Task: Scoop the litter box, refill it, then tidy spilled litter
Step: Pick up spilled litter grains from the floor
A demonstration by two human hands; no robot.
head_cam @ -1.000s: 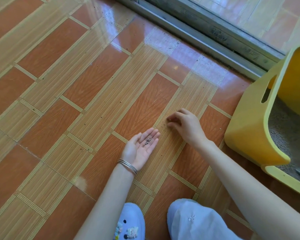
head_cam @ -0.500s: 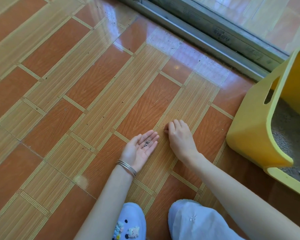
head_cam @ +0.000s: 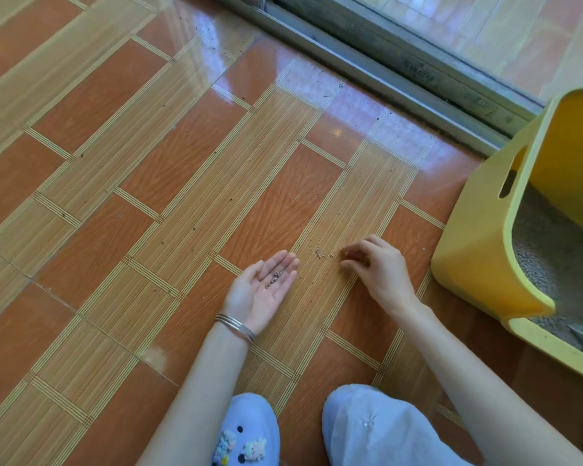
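My left hand [head_cam: 261,290] lies palm up on the tiled floor, fingers flat, with a small pile of grey litter grains [head_cam: 275,277] on the fingers. My right hand [head_cam: 379,269] hovers palm down just to the right, its fingertips curled toward a little cluster of spilled grains [head_cam: 318,253] on the floor between the two hands. The yellow litter box [head_cam: 478,250] stands at the right, with grey litter [head_cam: 552,250] inside. A few more grains are scattered on the tiles farther up.
A metal sliding-door track [head_cam: 384,72] runs along the top behind the box. My feet in pale blue clogs [head_cam: 249,432] and my knee [head_cam: 374,428] are at the bottom. Orange and tan floor tiles [head_cam: 115,196] spread out to the left.
My right hand has drawn back to the right, away from my left hand, leaving a small cluster of grains on the floor between them. My left hand has stayed put, palm up.
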